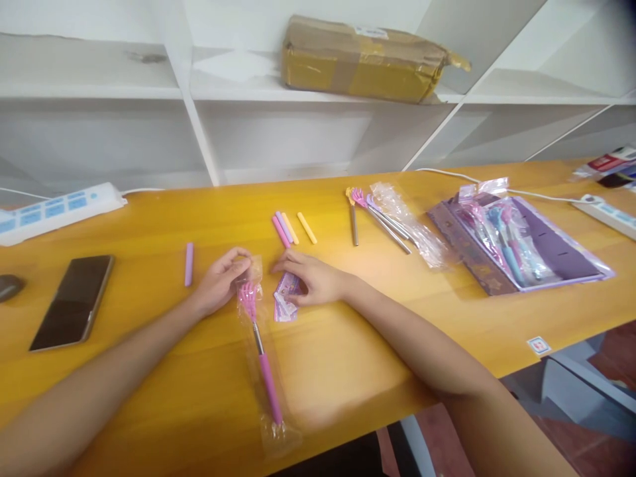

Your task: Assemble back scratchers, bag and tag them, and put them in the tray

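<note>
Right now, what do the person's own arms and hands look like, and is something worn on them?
The left hand and right hand have no gloves. Both forearms show without sleeves, and neither wrist has a visible watch or bracelet.

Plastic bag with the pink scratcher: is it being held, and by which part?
Yes, the left hand seems to pinch the clear bag by its top end, just above the pink claw.

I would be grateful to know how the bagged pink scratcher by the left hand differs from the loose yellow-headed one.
The pink scratcher lies in a clear bag; the yellow scratcher is out of any bag. The pink scratcher has a pink grip, while the yellow scratcher's shaft is bare metal. Both have claw-like heads and metal shafts.
</note>
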{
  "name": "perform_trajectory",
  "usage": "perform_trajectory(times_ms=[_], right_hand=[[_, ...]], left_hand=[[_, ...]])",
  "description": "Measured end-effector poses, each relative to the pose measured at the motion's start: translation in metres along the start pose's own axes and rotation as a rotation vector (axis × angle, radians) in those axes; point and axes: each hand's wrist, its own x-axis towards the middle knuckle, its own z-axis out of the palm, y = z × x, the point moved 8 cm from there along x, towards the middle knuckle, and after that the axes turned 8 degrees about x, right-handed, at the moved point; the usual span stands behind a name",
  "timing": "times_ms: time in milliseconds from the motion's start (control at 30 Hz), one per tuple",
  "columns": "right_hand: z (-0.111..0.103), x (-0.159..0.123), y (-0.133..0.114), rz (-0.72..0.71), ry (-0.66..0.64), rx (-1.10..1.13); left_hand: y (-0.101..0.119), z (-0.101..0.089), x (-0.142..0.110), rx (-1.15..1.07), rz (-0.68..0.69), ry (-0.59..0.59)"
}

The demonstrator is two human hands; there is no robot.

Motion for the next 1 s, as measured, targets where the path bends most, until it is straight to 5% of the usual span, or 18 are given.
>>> perform_trajectory(times_ms=[133,267,700,1000], right_hand=[[-0.005,0.000,0.006,0.042,-0.047,0.144],[-0.006,0.002,0.018,0.105,-0.021,0.246],[-0.002,0.001,0.039,0.273,0.118,0.644],[-0.006,0.001,0.049,0.274,0.435,1.064]], left_hand=[[-0.014,-0.009,-0.001,0.064,-0.059,0.051],[-0.024,-0.007,-0.004,0.240,-0.124,-0.025],[-0.009,0.015,-0.010,0.359,-0.093,-0.203],[-0.001,0.017,-0.009,0.441,0.003,-0.192]])
